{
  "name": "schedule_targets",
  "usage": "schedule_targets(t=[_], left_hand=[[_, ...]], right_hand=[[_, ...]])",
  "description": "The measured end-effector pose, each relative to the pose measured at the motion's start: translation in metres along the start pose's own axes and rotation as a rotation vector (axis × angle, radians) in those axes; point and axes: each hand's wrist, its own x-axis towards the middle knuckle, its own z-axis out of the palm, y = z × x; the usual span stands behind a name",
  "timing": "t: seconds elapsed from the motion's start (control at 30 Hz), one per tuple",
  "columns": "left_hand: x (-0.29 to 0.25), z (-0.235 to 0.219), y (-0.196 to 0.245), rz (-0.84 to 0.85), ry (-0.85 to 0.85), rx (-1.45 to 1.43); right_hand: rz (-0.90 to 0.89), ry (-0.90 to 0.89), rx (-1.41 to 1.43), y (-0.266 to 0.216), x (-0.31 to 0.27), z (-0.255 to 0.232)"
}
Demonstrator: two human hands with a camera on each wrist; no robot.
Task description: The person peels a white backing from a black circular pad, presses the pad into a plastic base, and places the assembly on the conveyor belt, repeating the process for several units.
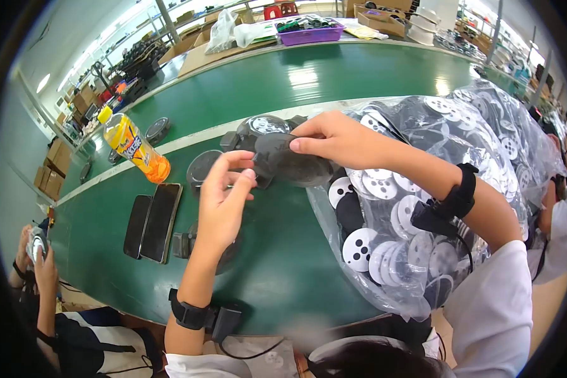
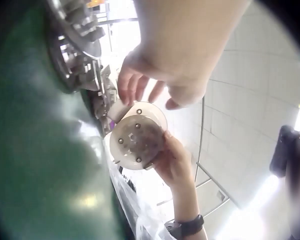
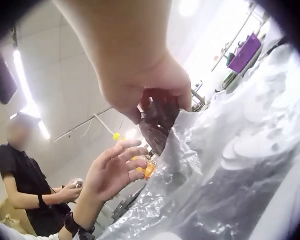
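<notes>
A dark round translucent part (image 1: pixel 293 160) is in my right hand (image 1: pixel 337 140), its edge pinched between thumb and fingers. The left wrist view shows the round part (image 2: pixel 135 140) with several small pegs on its face, the right hand (image 2: pixel 175 160) at its edge. My left hand (image 1: pixel 223 205) is beside the part, fingers apart and loosely bent, a small gap between. In the right wrist view the left hand (image 3: pixel 112 172) holds nothing. Behind the held part, another round unit (image 1: pixel 268 125) lies on the green table (image 1: pixel 283 271).
A clear plastic bag (image 1: pixel 422 252) of white and black discs covers the right side. Two phones (image 1: pixel 160 223) and an orange drink bottle (image 1: pixel 135 145) stand or lie at left. More round units (image 1: pixel 201 167) lie nearby. Another person's hands (image 1: pixel 41 264) are far left.
</notes>
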Motion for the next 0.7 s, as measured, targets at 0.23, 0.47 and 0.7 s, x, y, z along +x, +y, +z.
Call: schedule_targets(t=[0.23,0.47,0.7], left_hand=[[-0.002,0.01,0.018,0.104,0.113,0.44],[0.009,-0.017,0.03,0.3,0.073,0.646],[-0.013,0.006,0.016,0.155,-0.712,0.888]], right_hand=[[0.152,0.068,1.094,0.006,-0.004,0.027],[-0.051,0.187,0.272,0.008,0.031,0.005],[-0.226,0.095,-0.295,0.054,0.103,0.054]])
